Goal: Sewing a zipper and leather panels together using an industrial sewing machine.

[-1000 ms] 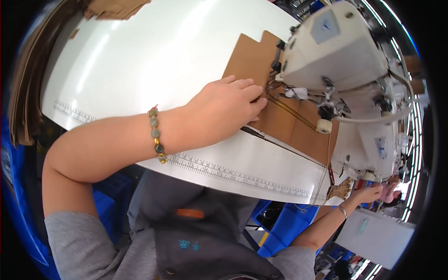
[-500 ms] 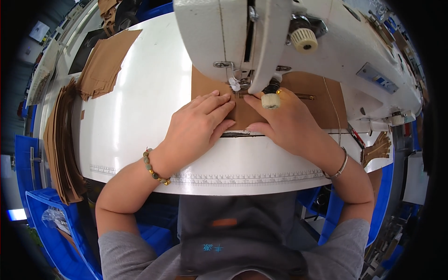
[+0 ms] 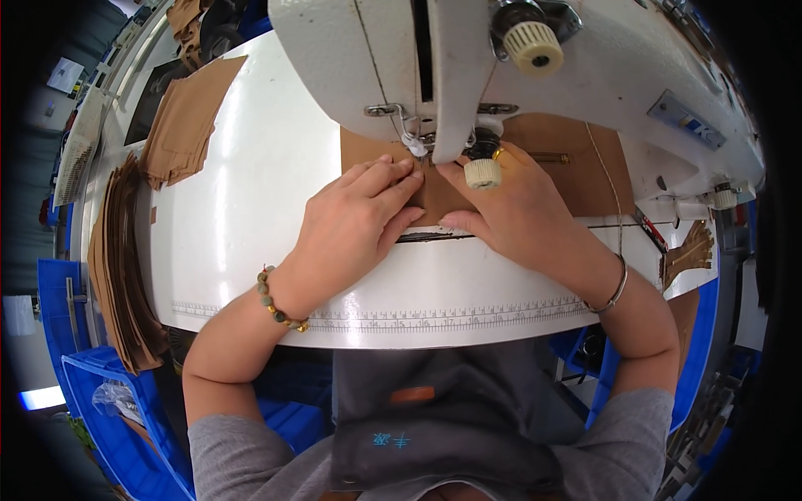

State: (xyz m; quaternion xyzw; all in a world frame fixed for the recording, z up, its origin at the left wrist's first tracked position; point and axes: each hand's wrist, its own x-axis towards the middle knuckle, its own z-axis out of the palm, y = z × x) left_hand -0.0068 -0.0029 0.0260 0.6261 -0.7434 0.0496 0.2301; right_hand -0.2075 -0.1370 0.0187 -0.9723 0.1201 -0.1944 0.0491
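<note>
Pressing flat, the left hand [image 3: 363, 217] lies palm down on a brown fabric piece [image 3: 434, 196], fingers straight and pointing toward the needle of the white sewing machine [image 3: 468, 58]. The right hand [image 3: 518, 213] rests beside it on the same piece, fingers spread, thumb tucked toward the left hand; both hands are open and nearly touching at the fingertips. That piece lies on the white bench [image 3: 251, 217] under the machine head. One beaded bracelet [image 3: 276, 301] circles the left wrist, one thin bangle [image 3: 616, 288] the right. Two stacks of brown pieces [image 3: 180, 125] sit at left, perhaps more beyond the rim.
</note>
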